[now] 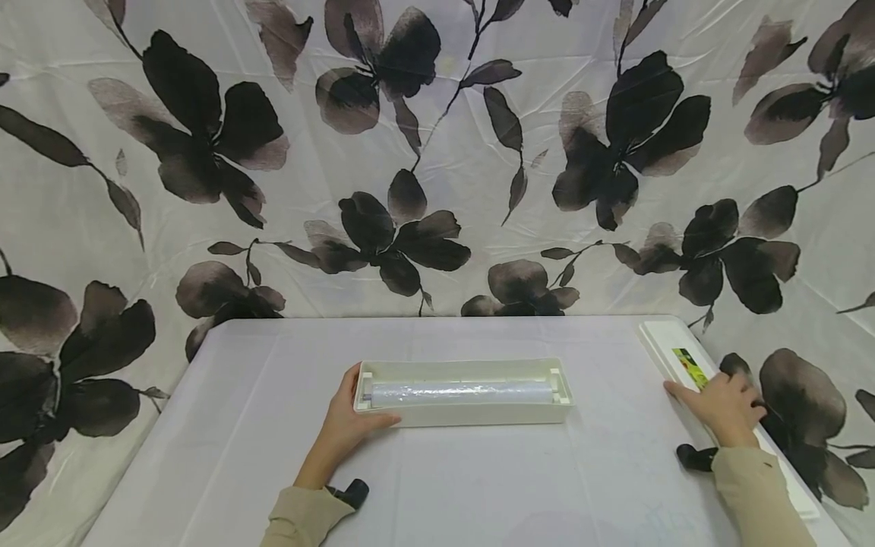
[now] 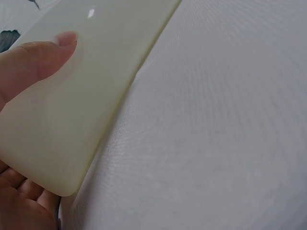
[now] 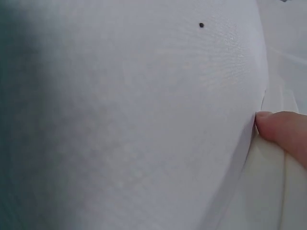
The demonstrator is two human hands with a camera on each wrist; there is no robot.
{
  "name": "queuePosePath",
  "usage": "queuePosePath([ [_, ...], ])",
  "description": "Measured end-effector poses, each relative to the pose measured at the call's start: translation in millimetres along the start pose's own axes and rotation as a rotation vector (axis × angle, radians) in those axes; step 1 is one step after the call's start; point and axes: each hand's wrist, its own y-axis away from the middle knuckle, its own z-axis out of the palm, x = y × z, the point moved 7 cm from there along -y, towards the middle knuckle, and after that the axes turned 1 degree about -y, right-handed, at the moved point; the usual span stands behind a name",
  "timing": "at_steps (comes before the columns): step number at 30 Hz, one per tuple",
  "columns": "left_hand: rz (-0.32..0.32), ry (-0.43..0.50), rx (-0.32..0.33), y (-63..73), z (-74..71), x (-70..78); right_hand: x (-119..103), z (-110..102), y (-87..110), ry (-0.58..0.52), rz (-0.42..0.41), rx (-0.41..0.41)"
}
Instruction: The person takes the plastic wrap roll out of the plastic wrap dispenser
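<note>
In the head view a long white plastic wrap dispenser box point(image 1: 472, 415) stands uncovered at mid-table, with a shiny roll of plastic wrap point(image 1: 461, 392) lying inside. My left hand point(image 1: 347, 418) grips the box's left end, thumb along the front wall and fingers round the end. The left wrist view shows that thumb point(image 2: 53, 55) flat on the smooth box wall. At the table's right edge lies a long white lid point(image 1: 663, 342) with a yellow-green label. My right hand point(image 1: 728, 406) holds it across its width. Its thumb point(image 3: 278, 125) presses the lid's near side in the right wrist view.
A white cloth covers the table point(image 1: 478, 486). Behind it hangs a white curtain point(image 1: 492, 167) printed with dark flowers. A black wrist strap piece point(image 1: 352, 494) shows at the left sleeve, and another black piece point(image 1: 696, 458) at the right.
</note>
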Motion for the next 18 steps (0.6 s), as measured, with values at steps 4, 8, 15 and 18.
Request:
queuePosePath([
  [4,-0.003,0.004,0.004,0.3,-0.5,-0.4,-0.3,1.0,-0.5,0.002,-0.002,0.000],
  [8,0.008,0.008,0.000,0.4,-0.2,-0.3,0.1,2.1,0.1,-0.002,0.006,-0.004],
  [15,0.020,0.018,-0.004,0.6,0.2,-0.7,0.7,3.9,-0.5,0.005,0.014,-0.025],
  [18,0.024,0.015,-0.004,0.6,-0.1,-1.1,1.8,3.5,-1.6,0.006,0.005,-0.049],
])
